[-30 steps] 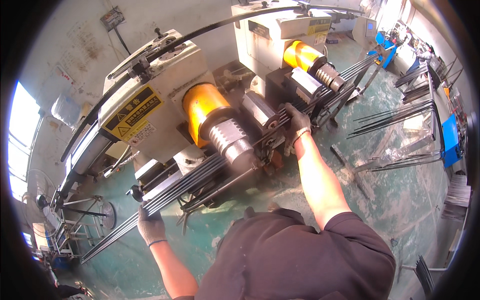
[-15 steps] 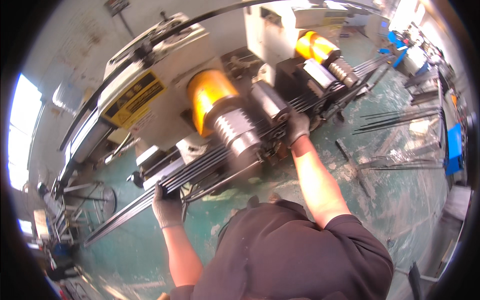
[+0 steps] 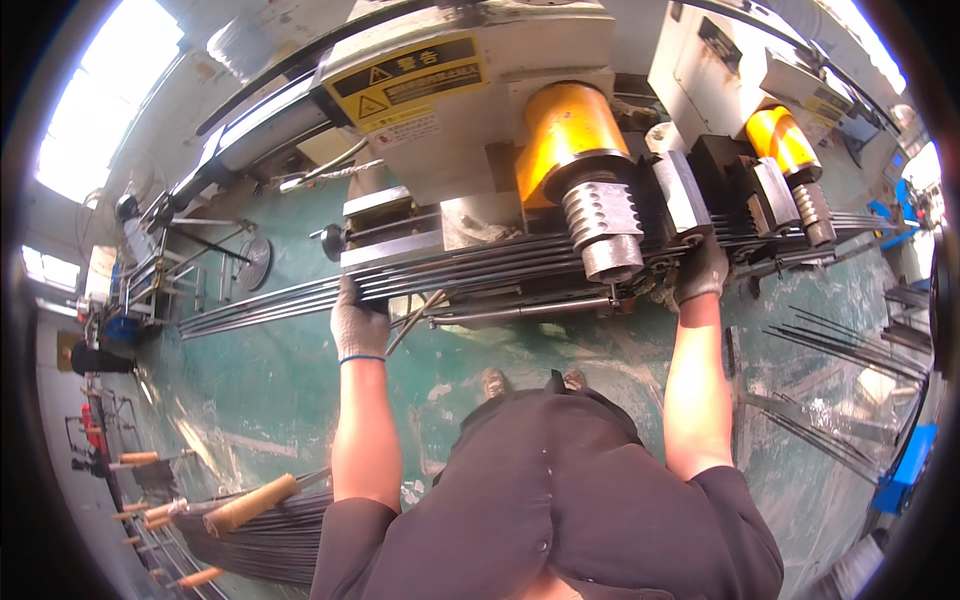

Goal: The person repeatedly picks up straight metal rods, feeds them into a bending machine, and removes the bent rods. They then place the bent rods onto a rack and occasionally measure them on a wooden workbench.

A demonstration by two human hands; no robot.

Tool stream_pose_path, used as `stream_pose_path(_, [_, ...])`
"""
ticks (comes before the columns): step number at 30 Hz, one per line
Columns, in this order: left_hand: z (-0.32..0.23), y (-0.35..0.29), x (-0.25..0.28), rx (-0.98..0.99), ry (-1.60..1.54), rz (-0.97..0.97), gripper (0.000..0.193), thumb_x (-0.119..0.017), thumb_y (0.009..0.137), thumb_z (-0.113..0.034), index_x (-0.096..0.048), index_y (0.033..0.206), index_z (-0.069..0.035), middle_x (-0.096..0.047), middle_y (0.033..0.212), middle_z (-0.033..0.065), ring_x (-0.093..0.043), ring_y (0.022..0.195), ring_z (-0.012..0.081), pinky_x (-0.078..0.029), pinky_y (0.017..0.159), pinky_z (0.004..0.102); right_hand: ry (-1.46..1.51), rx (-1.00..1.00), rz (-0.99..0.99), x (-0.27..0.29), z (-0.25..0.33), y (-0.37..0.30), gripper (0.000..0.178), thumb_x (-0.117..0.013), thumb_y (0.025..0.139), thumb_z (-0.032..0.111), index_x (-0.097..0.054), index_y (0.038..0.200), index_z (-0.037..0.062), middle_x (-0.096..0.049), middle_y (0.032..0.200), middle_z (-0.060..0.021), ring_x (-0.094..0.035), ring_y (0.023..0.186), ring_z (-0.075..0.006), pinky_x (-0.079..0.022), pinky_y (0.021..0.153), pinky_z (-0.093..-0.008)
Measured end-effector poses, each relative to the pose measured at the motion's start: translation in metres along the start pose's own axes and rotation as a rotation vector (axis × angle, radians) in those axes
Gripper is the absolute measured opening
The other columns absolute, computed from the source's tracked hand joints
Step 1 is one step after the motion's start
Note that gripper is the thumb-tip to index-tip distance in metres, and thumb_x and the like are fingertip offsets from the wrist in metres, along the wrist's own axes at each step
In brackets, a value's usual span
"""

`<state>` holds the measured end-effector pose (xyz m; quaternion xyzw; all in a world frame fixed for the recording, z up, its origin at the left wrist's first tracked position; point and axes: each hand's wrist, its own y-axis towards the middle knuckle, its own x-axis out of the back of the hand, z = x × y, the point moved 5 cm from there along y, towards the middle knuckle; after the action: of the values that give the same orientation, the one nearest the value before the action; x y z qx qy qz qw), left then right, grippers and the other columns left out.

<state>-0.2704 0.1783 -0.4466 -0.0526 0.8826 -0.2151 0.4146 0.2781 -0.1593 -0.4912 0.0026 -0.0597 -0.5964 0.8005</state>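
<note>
A bundle of long, thin dark metal rods runs across the front of the machine, from the left over the floor to the far right. My left hand, in a pale knit glove with a blue cuff edge, is closed around the rods' near side, thumb up and the other fingers partly hidden beneath. Also gloved, my right hand grips the bundle just below a grey metal block; its fingertips are largely hidden. Between my hands, a ribbed steel spindle under an orange housing hangs over the rods.
A second orange housing with a ribbed spindle stands to the right. A steel bar juts along the machine's front below the rods. More rods lie on a rack at right. At lower left is a dark bundle beside brown rollers.
My view has swung round, so the machine now lies more level and further right in the picture. Both hands stay at the rods in about the same places along the machine.
</note>
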Motion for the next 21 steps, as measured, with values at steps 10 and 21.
stream_pose_path(10, [0.033, -0.031, -0.016, 0.208, -0.019, 0.194, 0.044, -0.061, 0.112, -0.026, -0.057, 0.143, 0.005, -0.068, 0.138, 0.022, -0.065, 0.129, 0.0393, -0.051, 0.117, 0.0531, 0.478, -0.649, 0.054, 0.005, -0.064, 0.029, 0.03, -0.044, 0.107, 0.03, -0.068, 0.118, 0.0148, -0.068, 0.13, -0.0087, -0.061, 0.125, -0.0266, -0.048, 0.11, -0.0503])
stream_pose_path(21, [-0.183, 0.09, 0.096, -0.032, -0.098, 0.048, 0.039, -0.052, 0.115, -0.033, -0.064, 0.119, 0.004, -0.072, 0.122, 0.0236, -0.069, 0.115, 0.0418, -0.053, 0.111, 0.0587, -0.134, -0.261, -0.024, 0.091, -0.124, 0.082, 0.045, -0.058, 0.101, 0.039, -0.067, 0.132, 0.0075, -0.069, 0.134, -0.0121, -0.064, 0.124, -0.0347, -0.047, 0.109, -0.0528])
